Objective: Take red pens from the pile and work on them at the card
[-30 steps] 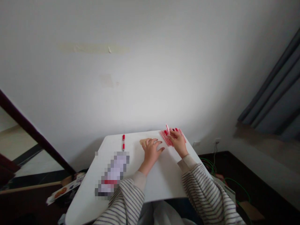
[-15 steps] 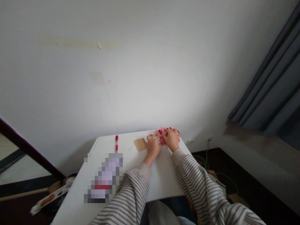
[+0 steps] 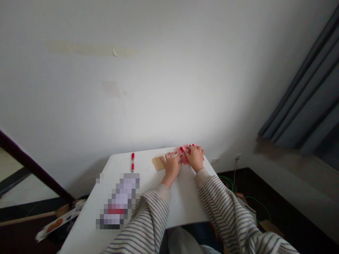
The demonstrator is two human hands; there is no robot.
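Several red-and-clear pens [image 3: 182, 151] lie bunched at the far right corner of a white table [image 3: 148, 197]. My left hand [image 3: 173, 165] rests at the left side of the bunch, its fingers spread and the fingertips touching the pens. Over the right part, my right hand [image 3: 195, 157] curls its fingers around the pens and hides many of them. Just left of my left thumb is a flat tan piece [image 3: 156, 163], perhaps paper or a sticky pad. A single red pen [image 3: 132, 162] lies apart on the left, pointing toward me.
A blurred-out long object [image 3: 119, 201] lies on the table's left side. Behind the table rises a white wall [image 3: 169, 88]. Grey curtains [image 3: 304, 98] hang at the right, above green cables [image 3: 230, 181] on the floor. Printed packaging [image 3: 58, 223] sits low at the left.
The view has shifted slightly. Both hands stay at the bunch of pens, which looks a little more closely aligned; the single pen and tan piece lie as before.
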